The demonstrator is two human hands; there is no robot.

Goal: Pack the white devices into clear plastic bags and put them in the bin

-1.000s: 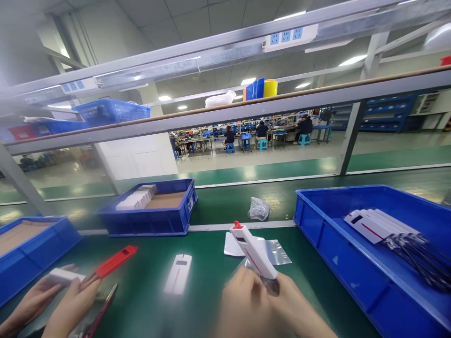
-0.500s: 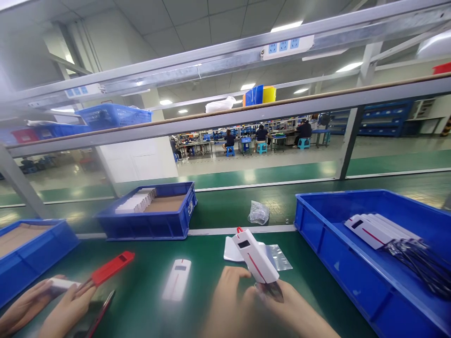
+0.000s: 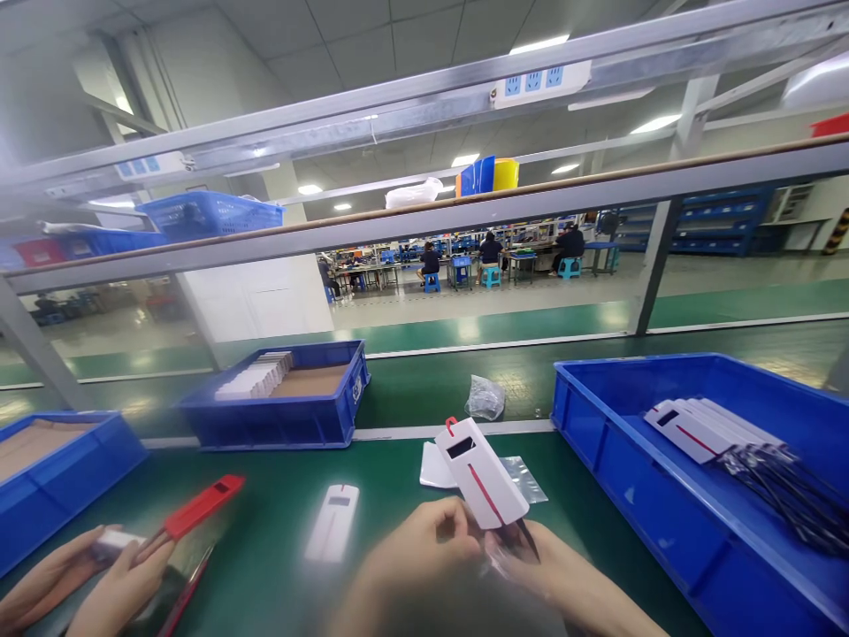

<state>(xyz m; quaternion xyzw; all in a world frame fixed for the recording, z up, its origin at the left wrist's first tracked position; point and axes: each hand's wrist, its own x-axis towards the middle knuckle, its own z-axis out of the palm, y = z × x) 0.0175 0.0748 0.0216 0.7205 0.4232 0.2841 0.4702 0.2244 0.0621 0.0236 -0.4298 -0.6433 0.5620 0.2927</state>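
My left hand (image 3: 416,550) and my right hand (image 3: 554,577) are together at the bottom middle, both closed round the near end of a white device with a red stripe (image 3: 483,482). The device tilts up and away from me, with a red loop at its far tip. A dark, shiny bit, perhaps a clear bag (image 3: 510,541), sits between my fingers at the device's near end. A second white device (image 3: 333,522) lies flat on the green belt (image 3: 279,566) to the left of my hands.
A co-worker's two hands (image 3: 86,575) at the bottom left hold a white part and a red casing (image 3: 202,506). Blue bins stand at right (image 3: 597,460) with white devices and dark cables, at middle left (image 3: 285,425) and far left (image 3: 59,482). Clear bags (image 3: 521,478) lie behind my hands.
The white device has turned in my hands, so its broad face now shows more, and its near end has sunk a little. The co-worker's hands have shifted slightly down and left.
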